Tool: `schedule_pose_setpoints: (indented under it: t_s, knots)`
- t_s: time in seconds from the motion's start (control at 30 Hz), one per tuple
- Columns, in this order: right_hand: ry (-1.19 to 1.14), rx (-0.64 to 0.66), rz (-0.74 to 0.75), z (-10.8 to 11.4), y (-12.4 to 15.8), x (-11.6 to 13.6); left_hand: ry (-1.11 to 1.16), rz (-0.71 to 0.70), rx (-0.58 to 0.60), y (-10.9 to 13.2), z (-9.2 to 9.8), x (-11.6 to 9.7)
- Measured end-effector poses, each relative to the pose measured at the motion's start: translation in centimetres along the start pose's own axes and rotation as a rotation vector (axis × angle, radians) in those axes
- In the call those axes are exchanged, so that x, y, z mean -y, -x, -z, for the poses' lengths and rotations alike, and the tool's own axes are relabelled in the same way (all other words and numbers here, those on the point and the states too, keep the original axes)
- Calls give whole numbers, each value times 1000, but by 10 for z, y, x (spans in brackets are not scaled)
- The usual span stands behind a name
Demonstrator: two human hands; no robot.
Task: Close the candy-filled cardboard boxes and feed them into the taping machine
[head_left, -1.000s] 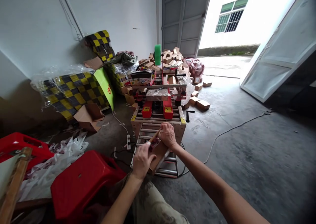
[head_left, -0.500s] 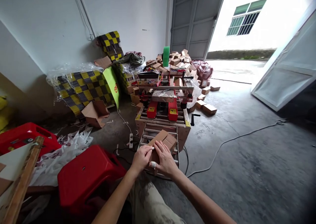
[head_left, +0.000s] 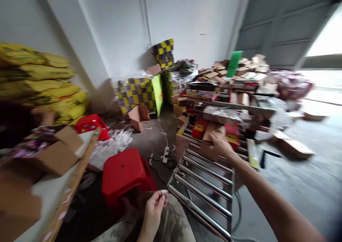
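My right hand (head_left: 220, 142) reaches forward and presses on a small brown cardboard box (head_left: 211, 132) at the mouth of the red and tan box-taping machine (head_left: 213, 122). The box sits at the far end of the steel roller conveyor (head_left: 203, 185). My left hand (head_left: 156, 203) hangs back near my lap, fingers curled loosely, with a white tape wrap on one fingertip; nothing shows in it. The picture is smeared by head motion.
A red plastic stool (head_left: 124, 174) stands left of the rollers. Open cardboard boxes (head_left: 53, 153) lie on a table at the left, yellow sacks (head_left: 48, 78) stacked behind. Checkered bundles (head_left: 136, 92) lean on the wall. Small boxes (head_left: 240, 69) pile up behind the machine. A power strip (head_left: 165, 153) lies on the floor.
The box has gone forward along the rollers into the machine under my right hand. My left hand has let go and drawn back to my lap. My head has turned left.
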State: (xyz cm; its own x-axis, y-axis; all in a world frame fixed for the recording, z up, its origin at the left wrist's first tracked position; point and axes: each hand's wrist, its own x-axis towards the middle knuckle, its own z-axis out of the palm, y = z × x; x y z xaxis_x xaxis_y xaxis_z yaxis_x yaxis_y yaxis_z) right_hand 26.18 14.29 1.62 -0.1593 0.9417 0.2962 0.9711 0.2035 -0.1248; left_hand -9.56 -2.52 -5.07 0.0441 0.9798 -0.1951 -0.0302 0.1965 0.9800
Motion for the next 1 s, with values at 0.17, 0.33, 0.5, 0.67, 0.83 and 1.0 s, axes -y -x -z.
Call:
schedule_pose_setpoints:
  t_s: [0.17, 0.33, 0.5, 0.67, 0.83, 1.0]
  knots:
    - [-131, -359, 77, -75, -29, 71, -52, 3, -245, 61, 85, 8]
    - [-527, 177, 437, -131, 28, 285, -116, -111, -910, 141, 177, -4]
    - [-925, 492, 673, -81, 59, 492, -179, -311, -1532, 199, 285, -29]
    - [-959, 442, 784, -42, 27, 641, -81, -346, -1743, 221, 396, -20]
    - [-783, 282, 775, -47, -8, 723, 66, -66, -1715, 212, 480, -3]
    - [-833, 268, 822, -71, -15, 711, 11, 59, -1624, 178, 516, 0]
